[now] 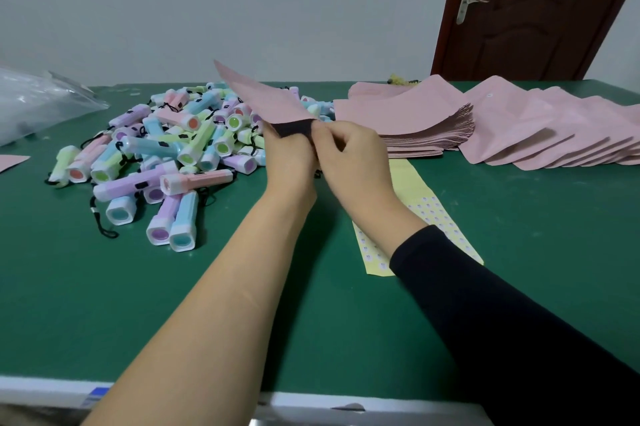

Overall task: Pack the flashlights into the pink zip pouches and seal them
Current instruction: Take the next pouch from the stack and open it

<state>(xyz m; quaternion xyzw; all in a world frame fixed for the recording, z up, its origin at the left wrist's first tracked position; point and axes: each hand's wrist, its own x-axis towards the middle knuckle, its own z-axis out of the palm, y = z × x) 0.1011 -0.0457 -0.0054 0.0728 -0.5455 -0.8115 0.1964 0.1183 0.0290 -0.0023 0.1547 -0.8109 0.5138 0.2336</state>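
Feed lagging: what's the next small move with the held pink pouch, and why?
Probably free the left hand for a pastel plastic flashlight from the pile beside it; the right hand also pinches the flat pink zip pouch, its dark mouth open.

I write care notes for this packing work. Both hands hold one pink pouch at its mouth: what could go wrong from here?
1. The left hand and right hand both pinch the pink pouch at its mouth; freeing one for a flashlight may let it close.
2. Black cords tangle in the flashlight pile; lifting one may drag others.
3. The right forearm crosses over the yellow sticker strip and may shift it.
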